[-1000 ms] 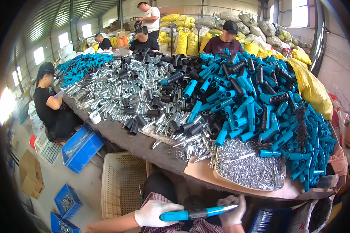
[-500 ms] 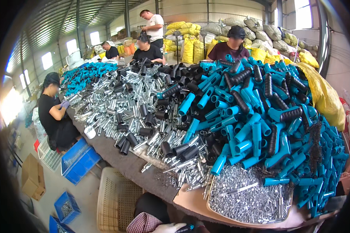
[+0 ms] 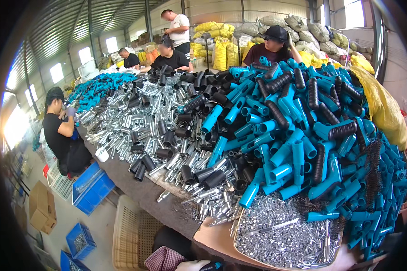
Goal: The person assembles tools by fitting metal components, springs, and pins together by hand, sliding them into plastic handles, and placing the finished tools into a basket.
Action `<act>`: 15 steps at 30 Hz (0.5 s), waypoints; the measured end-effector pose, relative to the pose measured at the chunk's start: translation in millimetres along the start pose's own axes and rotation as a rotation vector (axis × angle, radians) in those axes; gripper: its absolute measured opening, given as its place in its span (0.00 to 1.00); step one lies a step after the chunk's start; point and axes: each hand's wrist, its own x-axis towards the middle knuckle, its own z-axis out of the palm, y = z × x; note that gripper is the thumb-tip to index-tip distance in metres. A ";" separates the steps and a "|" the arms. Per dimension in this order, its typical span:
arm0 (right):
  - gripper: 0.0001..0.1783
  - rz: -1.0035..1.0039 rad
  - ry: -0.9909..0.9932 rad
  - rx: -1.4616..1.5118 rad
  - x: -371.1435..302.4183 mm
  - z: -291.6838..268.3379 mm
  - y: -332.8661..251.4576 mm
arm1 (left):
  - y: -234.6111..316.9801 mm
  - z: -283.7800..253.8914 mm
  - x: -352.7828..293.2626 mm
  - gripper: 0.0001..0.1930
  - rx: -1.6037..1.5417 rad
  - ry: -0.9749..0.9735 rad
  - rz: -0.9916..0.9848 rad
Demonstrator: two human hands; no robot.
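Note:
At the lower edge, my left hand (image 3: 192,265) in a white glove, below a checked sleeve (image 3: 164,259), is closed round a black-and-teal tool handle (image 3: 211,266). Only part of the hand and handle shows. A pale smeared patch (image 3: 346,258) lies by the right corner of the tray; whether it is my right hand I cannot make out. The tray (image 3: 236,246) is heaped with small metal pins (image 3: 276,235), and a thin metal rod (image 3: 272,226) rests on top. Teal handle shells (image 3: 282,156) with black grips rise in a large pile behind it.
Shiny metal tubes (image 3: 122,122) and black sleeves (image 3: 215,179) cover the table's middle. Dark springs (image 3: 372,174) hang at the right beside a yellow sack (image 3: 377,106). A cream basket (image 3: 122,239) and blue crates (image 3: 92,189) stand at the left. Several co-workers sit or stand around the table.
The view has shifted slightly. The co-worker across the pile has raised a hand to the head, and the one at left has lifted the hands. My left hand keeps hold of the handle.

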 end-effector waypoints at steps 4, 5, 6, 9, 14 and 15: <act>0.21 -0.030 -0.003 -0.153 0.1 -2.3 -3.3 | 1.8 4.5 -3.5 0.17 0.017 0.010 -0.039; 0.21 -0.034 -0.005 -0.192 -2.4 -1.2 -2.5 | 2.8 6.1 -5.2 0.18 0.022 -0.015 -0.056; 0.21 -0.038 -0.005 -0.230 -5.2 -0.5 -1.6 | 4.6 8.7 -5.0 0.18 0.019 -0.012 -0.054; 0.22 -0.042 0.000 -0.344 -18.8 1.9 -0.3 | 20.1 17.8 3.0 0.21 0.062 -0.050 -0.027; 0.22 -0.017 -0.001 -0.528 -53.7 8.0 21.7 | 10.8 53.0 20.9 0.25 0.073 -0.158 -0.144; 0.22 -0.004 0.011 -0.558 -58.7 4.6 26.5 | 9.6 55.9 25.1 0.25 0.079 -0.179 -0.130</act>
